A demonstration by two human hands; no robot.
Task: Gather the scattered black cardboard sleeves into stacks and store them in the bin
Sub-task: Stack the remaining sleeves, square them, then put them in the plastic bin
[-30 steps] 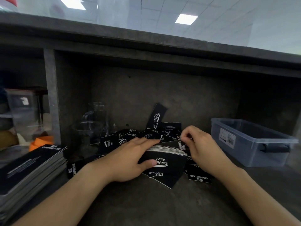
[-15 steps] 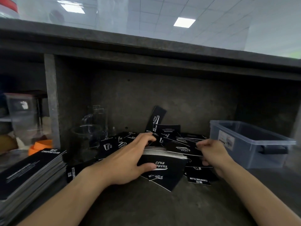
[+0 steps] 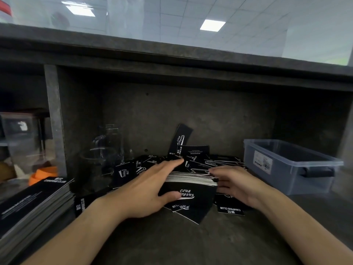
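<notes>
A stack of black cardboard sleeves [image 3: 191, 181] is being gripped on edge by the left hand [image 3: 147, 190], thumb pressed on its front face and fingers laid over its top, at the middle of the concrete shelf [image 3: 191, 243]. Its right end is being touched by the right hand [image 3: 238, 186], the fingers seemingly straight and together. Loose sleeves [image 3: 193, 153] are lying scattered behind and under it. 1 clear plastic bin [image 3: 286, 167] is standing at the right, near the pile.

Left hand [image 3: 145, 190] hides part of the sleeve stack [image 3: 191, 179]; booklets [image 3: 34, 203] run off-frame left.
</notes>
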